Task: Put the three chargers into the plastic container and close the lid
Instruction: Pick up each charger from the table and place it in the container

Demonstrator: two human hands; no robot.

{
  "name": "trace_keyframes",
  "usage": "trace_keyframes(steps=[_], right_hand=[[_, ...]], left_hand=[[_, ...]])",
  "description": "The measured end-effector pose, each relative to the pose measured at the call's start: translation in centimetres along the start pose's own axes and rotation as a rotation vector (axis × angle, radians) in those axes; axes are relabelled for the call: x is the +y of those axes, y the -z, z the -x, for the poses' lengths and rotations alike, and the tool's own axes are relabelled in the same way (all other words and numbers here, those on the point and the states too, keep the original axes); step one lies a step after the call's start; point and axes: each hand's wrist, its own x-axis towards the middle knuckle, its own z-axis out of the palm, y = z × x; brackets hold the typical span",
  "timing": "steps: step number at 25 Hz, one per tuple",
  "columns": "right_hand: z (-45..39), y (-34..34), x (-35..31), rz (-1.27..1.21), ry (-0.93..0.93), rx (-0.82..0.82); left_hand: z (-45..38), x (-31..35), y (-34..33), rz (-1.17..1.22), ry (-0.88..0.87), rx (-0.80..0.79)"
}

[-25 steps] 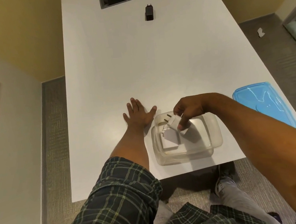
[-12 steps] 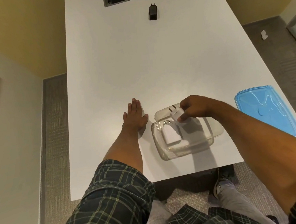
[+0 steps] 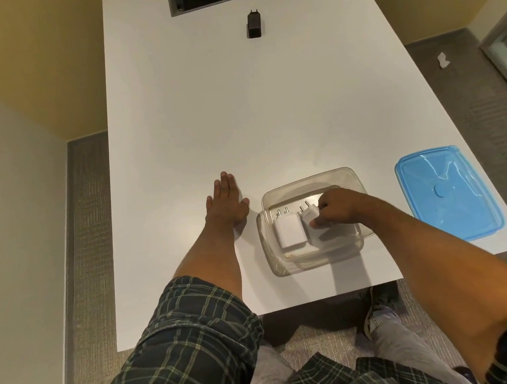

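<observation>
Head view: right hand [image 3: 337, 211] inside the clear rectangular plastic container [image 3: 307, 183], fingers [image 3: 318, 223] pinched on a second white plug charger [image 3: 308, 217], lowered beside the first white charger [image 3: 288, 230] lying flat. Left hand [image 3: 225, 205] flat on the white desk [image 3: 238, 115], fingers spread, holding nothing. Remaining: black charger [image 3: 254, 25] at the far end, well apart; blue lid [image 3: 447, 191] off, right of container. Grey carpet, yellow walls.

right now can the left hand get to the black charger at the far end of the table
Probably yes, with a long stretch: the left hand lies flat and empty, and bare table lies between it and the black charger.
</observation>
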Motion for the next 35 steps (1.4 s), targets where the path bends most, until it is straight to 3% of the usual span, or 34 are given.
trace_keyframes(steps=[11,22,35], right_hand=[[0.5,-1.8,-0.1,-0.052,-0.038,0.012],[-0.9,-2.8,0.9,-0.286,-0.013,0.211],[-2.0,-2.1,0.6,-0.051,0.02,0.172]], left_hand=[[-0.1,-0.1,-0.1,0.007,0.009,-0.013],[-0.2,-0.1,-0.4,0.006,0.022,0.001],[-0.1,0.0,-0.7,-0.007,0.022,0.016]])
